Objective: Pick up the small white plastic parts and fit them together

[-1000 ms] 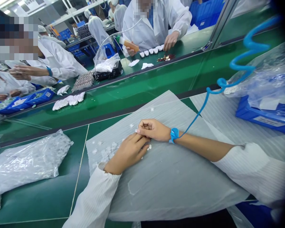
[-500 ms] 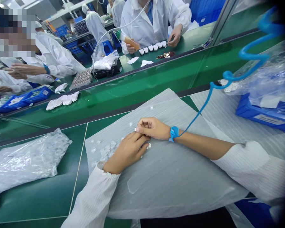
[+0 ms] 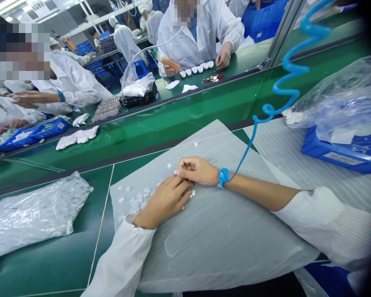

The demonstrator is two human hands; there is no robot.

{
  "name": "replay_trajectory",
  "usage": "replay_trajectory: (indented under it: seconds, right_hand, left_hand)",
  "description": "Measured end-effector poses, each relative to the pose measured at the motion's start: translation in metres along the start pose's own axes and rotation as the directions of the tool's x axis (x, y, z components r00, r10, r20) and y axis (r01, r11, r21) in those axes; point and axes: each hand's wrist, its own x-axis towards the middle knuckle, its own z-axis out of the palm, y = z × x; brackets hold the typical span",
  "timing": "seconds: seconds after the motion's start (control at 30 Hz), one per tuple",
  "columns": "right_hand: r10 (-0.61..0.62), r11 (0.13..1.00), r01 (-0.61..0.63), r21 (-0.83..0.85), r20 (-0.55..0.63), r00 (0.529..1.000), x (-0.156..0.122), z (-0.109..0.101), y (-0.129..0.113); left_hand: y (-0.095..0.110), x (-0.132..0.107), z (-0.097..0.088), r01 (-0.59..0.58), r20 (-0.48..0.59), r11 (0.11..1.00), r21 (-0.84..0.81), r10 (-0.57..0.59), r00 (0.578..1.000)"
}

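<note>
My left hand [image 3: 163, 200] and my right hand [image 3: 196, 170] meet over a grey foam sheet [image 3: 216, 231] on the green bench. The fingers of both hands are curled and pinched together at one spot, on a tiny clear piece I cannot make out well. Several small clear plastic parts [image 3: 136, 196] lie scattered on the sheet just left of my left hand, and a few sit under its fingers. A blue wrist strap [image 3: 223, 176] circles my right wrist, and its coiled blue cord [image 3: 284, 78] rises to the upper right.
A clear bag of small parts [image 3: 31, 214] lies at the left on the bench. A blue bin [image 3: 336, 154] under a plastic bag stands at the right. Beyond a green conveyor belt [image 3: 179, 119], people in white coats handle white parts and trays.
My hands stay pinched together at the same spot on the sheet. The view has shifted slightly, and the coiled cord has swung left.
</note>
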Motion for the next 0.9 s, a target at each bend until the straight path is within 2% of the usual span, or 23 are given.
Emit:
replay_trajectory:
  seconds: [0.9]
  right_hand:
    - [-0.007,1.0,0.007,0.004,0.001,1.0,0.0004,0.0006,0.0005]
  left_hand:
    - [0.0004,0.0007,0.0,0.0,-0.008,1.0,0.013,0.001,1.0]
